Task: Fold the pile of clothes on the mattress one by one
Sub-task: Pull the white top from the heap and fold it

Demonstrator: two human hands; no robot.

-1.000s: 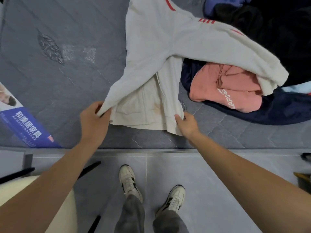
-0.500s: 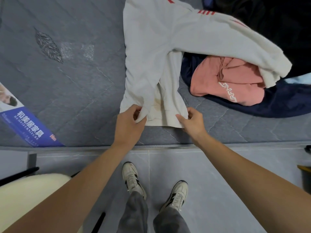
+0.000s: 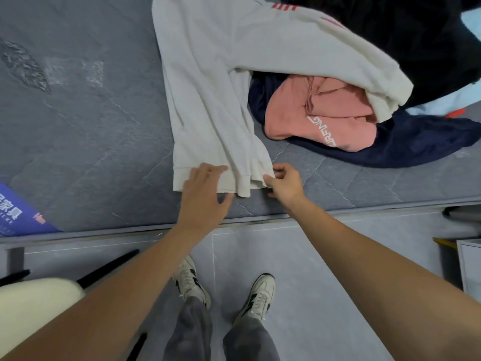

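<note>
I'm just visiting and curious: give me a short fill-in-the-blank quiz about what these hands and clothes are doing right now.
1. The left hand rests flat on the hem of the ____ sweatshirt.
2. The right hand pinches that hem's ____ corner.
3. The garment with white lettering is ____ in colour.
4. It lies on a ____ blue garment.

Missing words: white; right; pink; dark

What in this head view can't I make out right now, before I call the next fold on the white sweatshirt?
- White sweatshirt: collar cut off by the top edge.
- Its other sleeve cuff: bunched on the pile.
- Navy garment: type unclear, mostly under the pink garment.
- Black clothing: dark, no item boundaries.
- Left hand: covers part of the hem.
- Right hand: fingertips curled at the hem corner.
</note>
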